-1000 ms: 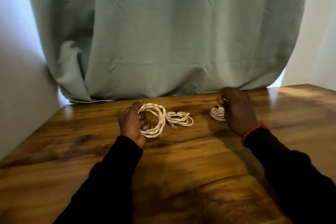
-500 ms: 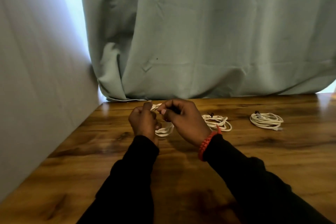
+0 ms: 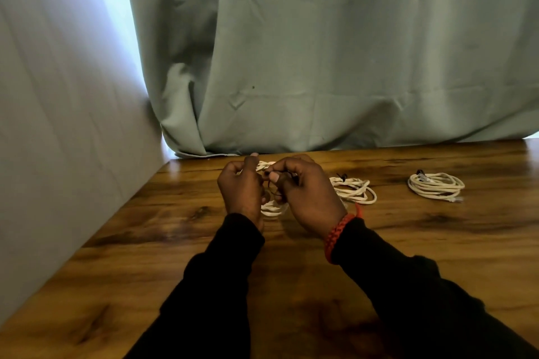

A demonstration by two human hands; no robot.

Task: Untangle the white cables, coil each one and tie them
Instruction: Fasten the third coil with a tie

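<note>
White coiled cable held above wooden table, left hand gripping coil, right hand pinching thin black tie at it. Two tied white coils right of hands: nearer, farther.

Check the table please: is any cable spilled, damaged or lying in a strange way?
Nothing stands out. Two coiled cables lie flat on the table, each with a dark tie. Both hands hold the third coil, working a dark tie.
</note>
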